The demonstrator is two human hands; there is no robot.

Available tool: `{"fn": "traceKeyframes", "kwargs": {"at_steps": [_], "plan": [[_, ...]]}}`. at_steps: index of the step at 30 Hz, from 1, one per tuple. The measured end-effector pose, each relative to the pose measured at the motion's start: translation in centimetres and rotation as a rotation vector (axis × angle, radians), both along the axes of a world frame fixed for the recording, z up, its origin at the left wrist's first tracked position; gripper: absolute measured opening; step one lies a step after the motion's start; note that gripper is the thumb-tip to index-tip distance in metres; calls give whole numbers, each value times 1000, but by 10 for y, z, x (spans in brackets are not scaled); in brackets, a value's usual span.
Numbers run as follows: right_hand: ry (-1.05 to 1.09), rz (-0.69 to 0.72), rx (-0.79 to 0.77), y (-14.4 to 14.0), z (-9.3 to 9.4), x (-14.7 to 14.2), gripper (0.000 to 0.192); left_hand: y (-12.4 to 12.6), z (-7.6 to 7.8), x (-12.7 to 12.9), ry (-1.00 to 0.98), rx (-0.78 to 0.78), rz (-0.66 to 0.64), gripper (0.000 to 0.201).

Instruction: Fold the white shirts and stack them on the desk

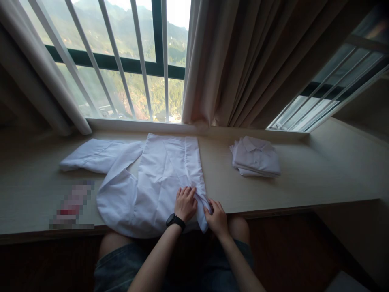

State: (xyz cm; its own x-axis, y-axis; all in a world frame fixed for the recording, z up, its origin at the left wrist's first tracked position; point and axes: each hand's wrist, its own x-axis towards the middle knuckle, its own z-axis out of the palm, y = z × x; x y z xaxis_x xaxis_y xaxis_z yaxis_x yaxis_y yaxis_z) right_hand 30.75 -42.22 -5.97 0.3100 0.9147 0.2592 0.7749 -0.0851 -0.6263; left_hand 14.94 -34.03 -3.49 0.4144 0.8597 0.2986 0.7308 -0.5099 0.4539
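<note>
My left hand (185,204) lies flat on the shirt (158,182), spread on the sill (304,178); my right hand (216,219) pinches its near right corner. That corner overhangs the edge, so a loose pinch could let the fold slip off.

A white shirt (161,178) lay spread on the bench (319,178) under the window (130,61), one sleeve stretched to the shirt's left. The left hand (185,205) pressed flat on the shirt's near edge — a black watch (175,221) at its wrist — while the right hand (216,219) pinched the right corner. Right of the shirt, well apart, sat a folded stack (256,156).
</note>
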Motion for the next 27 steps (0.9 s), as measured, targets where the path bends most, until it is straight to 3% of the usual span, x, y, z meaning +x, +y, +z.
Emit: {"fn": "traceKeyframes", "kwargs": {"at_steps": [5, 9, 16, 20, 24, 27], "plan": [[30, 12, -280, -3, 30, 0, 32, 0, -3, 1, -29, -6, 2, 47], [44, 23, -297, -13, 39, -3, 26, 1, -7, 2, -39, -14, 12, 46], [247, -95, -176, -45, 5, -20, 21, 3, -11, 2, -65, -23, 14, 42], [380, -88, -130, -52, -9, -23, 26, 5, -12, 1, -76, -32, 14, 38], [107, -142, -76, -59, -9, -22, 10, 6, -16, 1, -69, -15, 3, 36], [-174, -155, -17, -66, -10, -28, 18, 7, -19, 2, -66, 4, -7, 34]]}}
